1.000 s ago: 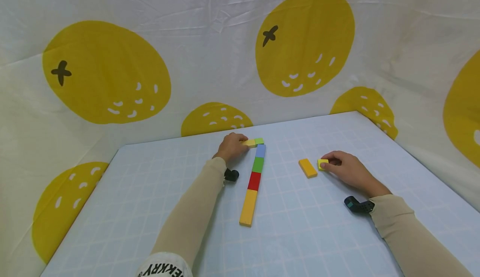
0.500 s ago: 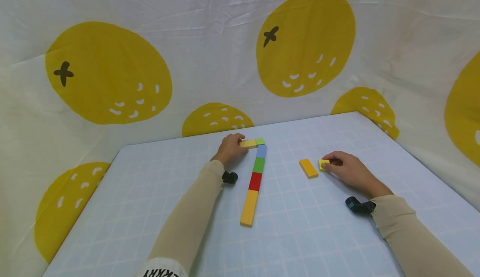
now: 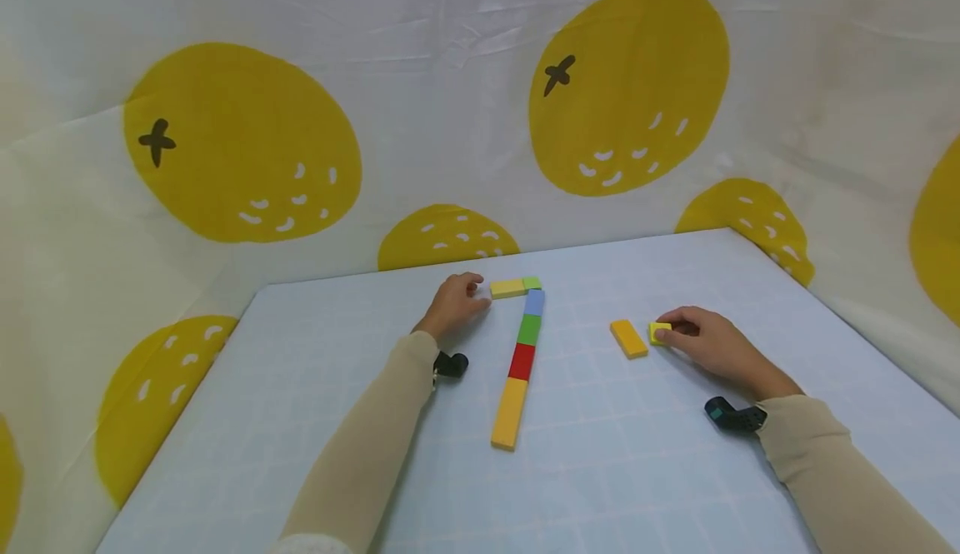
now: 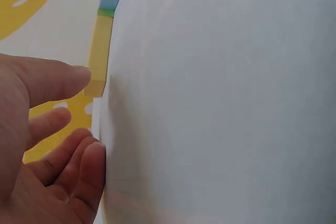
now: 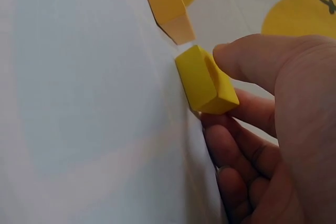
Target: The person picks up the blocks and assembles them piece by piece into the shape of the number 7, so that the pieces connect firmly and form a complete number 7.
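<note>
Beige sleeves (image 3: 367,446): both reach in from the near side, over the pale blue table (image 3: 600,487).
Long yellow block (image 3: 510,414): lies flat, near end of a row that runs toward the far edge.
Rest of the row: red block (image 3: 522,361), green block (image 3: 528,330) and blue block (image 3: 535,302), end to end beyond it.
Right hand (image 3: 708,344): toward the right edge, thumb and fingers pinching the small yellow block (image 5: 199,80), parted only by its thickness.
Orange block (image 3: 628,339): flat and slanted, just left of the small yellow block.
Left hand (image 3: 453,304): near the far edge, thumb and fingers loosely apart, holding nothing, just beside the pale yellow block (image 3: 507,289).
Pale yellow block: lies along the far edge, light green block (image 3: 532,283) at its right end.
Backdrop: white curtain (image 3: 442,137) with yellow fruit prints, behind the far edge.
</note>
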A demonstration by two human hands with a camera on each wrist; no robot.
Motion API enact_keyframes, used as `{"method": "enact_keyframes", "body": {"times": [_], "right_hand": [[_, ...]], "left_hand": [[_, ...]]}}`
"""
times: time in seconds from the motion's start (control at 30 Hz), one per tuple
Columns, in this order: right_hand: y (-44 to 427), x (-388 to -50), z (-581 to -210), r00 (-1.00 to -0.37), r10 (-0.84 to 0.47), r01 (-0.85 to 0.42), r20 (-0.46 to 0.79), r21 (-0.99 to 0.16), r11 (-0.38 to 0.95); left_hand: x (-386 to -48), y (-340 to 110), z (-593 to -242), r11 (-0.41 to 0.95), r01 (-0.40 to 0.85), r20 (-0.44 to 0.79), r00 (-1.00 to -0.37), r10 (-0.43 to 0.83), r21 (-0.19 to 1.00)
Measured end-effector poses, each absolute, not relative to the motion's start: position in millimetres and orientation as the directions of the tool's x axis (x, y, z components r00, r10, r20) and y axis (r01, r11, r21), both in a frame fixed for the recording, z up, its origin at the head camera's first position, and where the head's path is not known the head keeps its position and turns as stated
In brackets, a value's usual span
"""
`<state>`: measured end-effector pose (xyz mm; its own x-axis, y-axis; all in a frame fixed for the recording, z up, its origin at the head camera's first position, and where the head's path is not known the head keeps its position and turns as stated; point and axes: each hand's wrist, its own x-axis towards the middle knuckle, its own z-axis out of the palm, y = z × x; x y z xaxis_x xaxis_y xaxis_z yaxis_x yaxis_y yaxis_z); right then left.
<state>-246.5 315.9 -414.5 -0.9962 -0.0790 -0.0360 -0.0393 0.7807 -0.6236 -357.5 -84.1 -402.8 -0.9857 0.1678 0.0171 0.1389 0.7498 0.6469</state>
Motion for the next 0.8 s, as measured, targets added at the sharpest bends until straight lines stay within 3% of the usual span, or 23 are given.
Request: {"method": "enact_keyframes", "body": {"times": [0.8], "right_hand": [[318.9,-248.1,-414.5,-0.994,-0.097,-0.050,-0.045,-0.610,0.791]], "left_hand": [[-349.3,-80.4,-404.9,0.710,0.075,-0.028,-0.991,0.132,0.700]]}}
